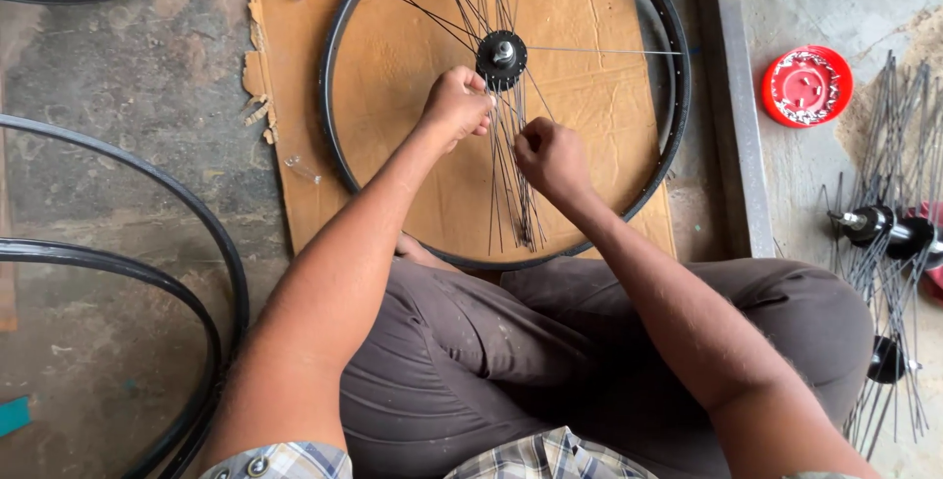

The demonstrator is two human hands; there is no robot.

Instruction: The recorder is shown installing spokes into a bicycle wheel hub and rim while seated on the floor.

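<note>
The thin steel spokes [511, 179] hang loose from the hub [501, 52], which sits just beyond both hands. They look light, springy and easily bent, best pinched near an end. The left hand [457, 106] is closed on spokes beside the hub; the right hand [552, 157] pinches one lower down. Around both lies the black rim [678, 96] on cardboard [413, 37]; a red dish [806, 86] sits far right.

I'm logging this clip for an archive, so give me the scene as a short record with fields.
Setting: concrete floor, flat brown cardboard sheet
Main thing: black metal bicycle rim with black hub and thin loose steel spokes
Left hand: gripping spokes beside the hub
Right hand: pinching spokes below the hub
Nearby: round red plastic lid with small parts, spare spoked hubs at right
</note>
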